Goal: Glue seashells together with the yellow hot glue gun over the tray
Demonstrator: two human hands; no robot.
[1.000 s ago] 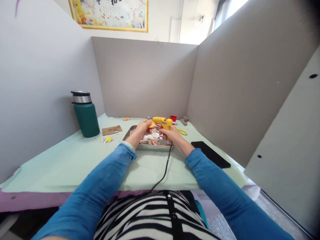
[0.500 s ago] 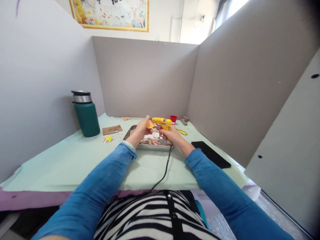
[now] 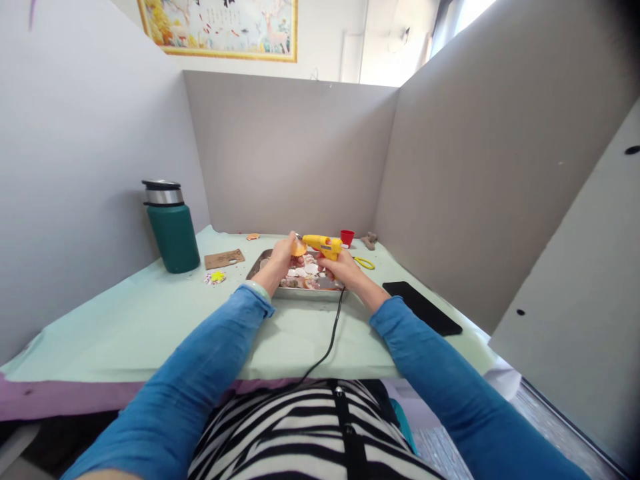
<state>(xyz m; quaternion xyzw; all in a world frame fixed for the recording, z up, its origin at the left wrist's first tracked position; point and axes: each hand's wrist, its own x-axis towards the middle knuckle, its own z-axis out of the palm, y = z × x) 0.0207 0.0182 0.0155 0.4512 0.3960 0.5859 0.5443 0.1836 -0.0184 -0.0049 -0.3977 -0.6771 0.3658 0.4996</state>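
My right hand (image 3: 343, 266) is closed round the grip of a yellow glue gun (image 3: 323, 243), whose black cord (image 3: 327, 347) runs back over the table edge toward me. The gun's nozzle points left at a small orange shell (image 3: 299, 247) that my left hand (image 3: 281, 257) pinches and holds up. Both hands hover over a metal tray (image 3: 310, 292) filled with several pale and pinkish shells (image 3: 306, 271).
A green flask (image 3: 173, 229) stands at the left by the partition. A brown card (image 3: 224, 259) and a small yellow piece (image 3: 217, 276) lie next to the tray. A red cup (image 3: 347, 236), yellow scissors (image 3: 365, 263) and a black phone (image 3: 421, 308) sit to the right. Grey partitions enclose the table.
My left hand has lifted the orange shell slightly and turned it toward the glue gun's nozzle. The right hand and gun have barely shifted.
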